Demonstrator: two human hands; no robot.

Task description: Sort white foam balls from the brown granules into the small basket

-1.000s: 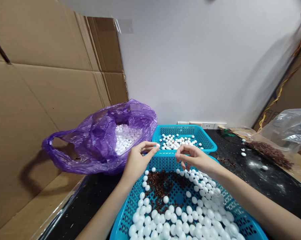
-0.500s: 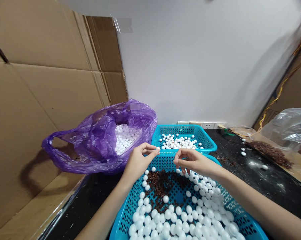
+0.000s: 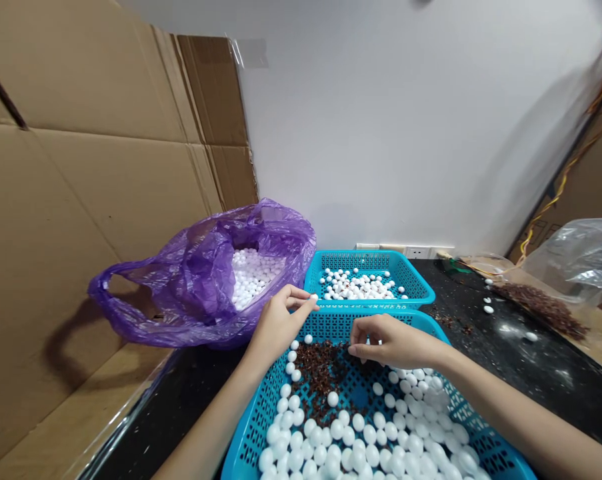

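Note:
My left hand [image 3: 285, 313] is closed in a pinch on a small white ball [image 3: 314, 297] above the far rim of the near blue basket [image 3: 245, 427]. My right hand [image 3: 381, 339] is over the far part of that basket, palm down, its fingers curled and thumb and fingertips together at the brown dried bits [image 3: 321, 367]. Whatever its fingertips pinch is too small to make out. Many white balls [image 3: 358, 460] cover the basket's near and right side. A lone white ball [image 3: 333, 399] lies beside the brown bits.
A second blue basket [image 3: 425, 293] with white balls stands behind. A purple plastic bag [image 3: 191, 267] of white balls sits left, against cardboard [image 3: 105, 187]. On the black table [image 3: 511, 373] are stray white balls, a brown pile [image 3: 541, 307] and a clear bag [image 3: 581, 253].
My right hand has lowered from above the far rim toward the brown bits, and its fingers have drawn together. My left hand stays nearly in place with its ball.

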